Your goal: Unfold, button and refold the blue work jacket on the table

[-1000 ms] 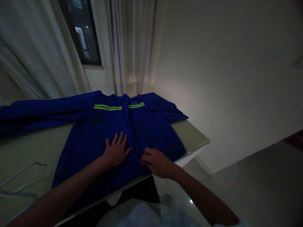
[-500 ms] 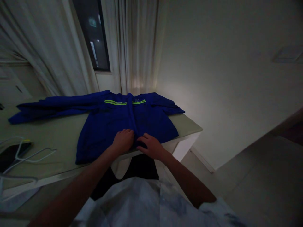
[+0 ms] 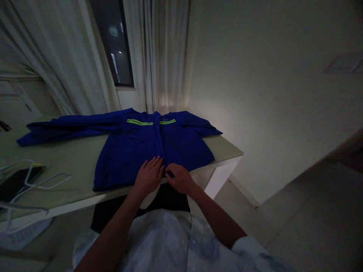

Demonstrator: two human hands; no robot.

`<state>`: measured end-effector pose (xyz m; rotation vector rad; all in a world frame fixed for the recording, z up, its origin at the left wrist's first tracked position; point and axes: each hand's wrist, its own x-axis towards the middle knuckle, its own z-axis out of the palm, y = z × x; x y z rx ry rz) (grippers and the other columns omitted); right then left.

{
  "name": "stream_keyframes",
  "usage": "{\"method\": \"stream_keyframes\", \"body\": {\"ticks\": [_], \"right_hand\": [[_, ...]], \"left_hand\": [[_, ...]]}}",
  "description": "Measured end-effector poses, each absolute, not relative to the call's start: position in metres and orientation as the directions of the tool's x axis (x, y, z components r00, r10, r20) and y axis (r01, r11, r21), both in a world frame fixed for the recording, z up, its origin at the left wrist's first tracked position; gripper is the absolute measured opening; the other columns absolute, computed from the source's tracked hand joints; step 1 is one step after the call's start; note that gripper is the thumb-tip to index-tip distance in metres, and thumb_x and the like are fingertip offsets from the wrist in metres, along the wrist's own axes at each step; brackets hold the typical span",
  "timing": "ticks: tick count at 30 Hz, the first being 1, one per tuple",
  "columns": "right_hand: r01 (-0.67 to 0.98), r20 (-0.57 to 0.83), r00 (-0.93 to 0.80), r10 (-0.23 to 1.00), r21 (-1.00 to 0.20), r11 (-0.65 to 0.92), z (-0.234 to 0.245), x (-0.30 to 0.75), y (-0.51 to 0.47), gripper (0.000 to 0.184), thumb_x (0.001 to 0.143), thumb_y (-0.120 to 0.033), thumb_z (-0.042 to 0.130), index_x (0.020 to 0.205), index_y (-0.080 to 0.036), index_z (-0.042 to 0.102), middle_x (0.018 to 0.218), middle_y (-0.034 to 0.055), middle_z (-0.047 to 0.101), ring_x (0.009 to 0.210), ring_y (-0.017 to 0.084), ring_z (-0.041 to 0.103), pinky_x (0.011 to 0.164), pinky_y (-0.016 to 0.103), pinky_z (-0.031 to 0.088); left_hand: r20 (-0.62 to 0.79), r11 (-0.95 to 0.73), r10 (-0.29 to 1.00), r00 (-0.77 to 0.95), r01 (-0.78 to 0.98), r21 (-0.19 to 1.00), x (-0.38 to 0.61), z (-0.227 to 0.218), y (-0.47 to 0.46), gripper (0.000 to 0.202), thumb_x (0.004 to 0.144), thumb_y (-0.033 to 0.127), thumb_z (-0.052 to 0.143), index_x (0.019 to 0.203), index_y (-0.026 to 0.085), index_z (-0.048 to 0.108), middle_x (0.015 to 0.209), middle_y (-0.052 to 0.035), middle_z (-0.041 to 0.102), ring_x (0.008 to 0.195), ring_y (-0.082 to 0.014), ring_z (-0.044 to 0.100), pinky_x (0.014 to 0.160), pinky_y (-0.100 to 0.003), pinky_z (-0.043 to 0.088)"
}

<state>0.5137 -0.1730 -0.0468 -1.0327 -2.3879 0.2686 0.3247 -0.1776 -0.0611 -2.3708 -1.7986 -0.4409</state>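
Observation:
A blue jacket (image 3: 121, 155) with lime-green chest stripes lies front up across the table, its hem at the near edge. One sleeve stretches far to the left; the shorter-looking right sleeve points to the table's right corner. My left hand (image 3: 149, 174) rests flat on the lower front beside the centre placket, fingers extended. Just right of it, my right hand (image 3: 179, 178) has thumb and fingers curled together on the jacket's bottom edge at the placket. The cloth between those fingertips is mostly hidden.
White wire hangers (image 3: 53, 182) and a dark phone-like object (image 3: 19, 183) lie on the table (image 3: 76, 160) at left. Below the left edge is a white basket (image 3: 28, 232). Curtains (image 3: 167, 49) and a window stand behind; a wall (image 3: 255, 94) rises at right.
My left hand has flattened, its fingers now stretched out on the jacket. My right hand has drawn its thumb and fingers closer together at the hem. The view has shifted slightly.

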Motion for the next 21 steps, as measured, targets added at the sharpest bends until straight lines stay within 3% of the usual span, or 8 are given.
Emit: {"method": "stream_keyframes", "body": {"ticks": [4,6,9,14,21], "right_hand": [[0.680,0.446,-0.504,0.740,-0.324,0.658,-0.059,0.506,-0.180,0.004,0.096,-0.018,0.060,0.099,-0.021,0.059,0.090,0.0019,0.067,0.084,0.018,0.061,0.081,0.029,0.042],[0.757,0.497,-0.421,0.759,-0.269,0.595,-0.065,0.501,-0.185,0.011,0.093,-0.022,0.063,0.103,-0.019,0.060,0.092,0.0040,0.069,0.083,0.020,0.063,0.079,0.031,0.042],[0.854,0.540,-0.352,0.765,-0.149,0.498,-0.071,0.494,-0.190,0.009,0.092,-0.027,0.065,0.095,-0.019,0.061,0.086,0.0057,0.071,0.080,0.022,0.064,0.075,0.033,0.039],[0.877,0.556,-0.389,0.735,-0.021,0.480,-0.073,0.491,-0.191,0.018,0.099,-0.034,0.062,0.087,-0.021,0.062,0.082,0.0061,0.072,0.079,0.022,0.064,0.072,0.035,0.034],[0.821,0.601,-0.462,0.652,0.010,0.571,-0.089,0.497,-0.189,0.028,0.106,-0.023,0.054,0.079,-0.022,0.059,0.075,0.0030,0.070,0.074,0.019,0.062,0.073,0.035,0.032]], "left_hand": [[0.338,-0.305,0.903,0.266,0.950,0.066,0.324,-0.065,-0.179,0.058,0.109,0.034,0.022,0.155,0.015,0.052,0.163,-0.0109,0.048,0.151,-0.0264,0.046,0.125,-0.052,0.035],[0.350,-0.317,0.895,0.277,0.946,0.062,0.324,-0.065,-0.180,0.057,0.109,0.033,0.024,0.155,0.015,0.051,0.163,-0.0121,0.048,0.150,-0.0273,0.047,0.124,-0.053,0.036],[0.370,-0.327,0.884,0.285,0.943,0.055,0.324,-0.066,-0.181,0.055,0.109,0.031,0.027,0.154,0.014,0.052,0.162,-0.0132,0.049,0.150,-0.0281,0.048,0.123,-0.054,0.037],[0.400,-0.346,0.867,0.297,0.937,0.055,0.324,-0.068,-0.182,0.054,0.109,0.029,0.026,0.154,0.010,0.051,0.161,-0.0145,0.050,0.149,-0.0289,0.049,0.123,-0.054,0.037],[0.432,-0.358,0.853,0.293,0.931,0.075,0.322,-0.069,-0.182,0.052,0.109,0.030,0.027,0.151,0.017,0.056,0.158,-0.0137,0.054,0.146,-0.0287,0.052,0.120,-0.055,0.040]]}}
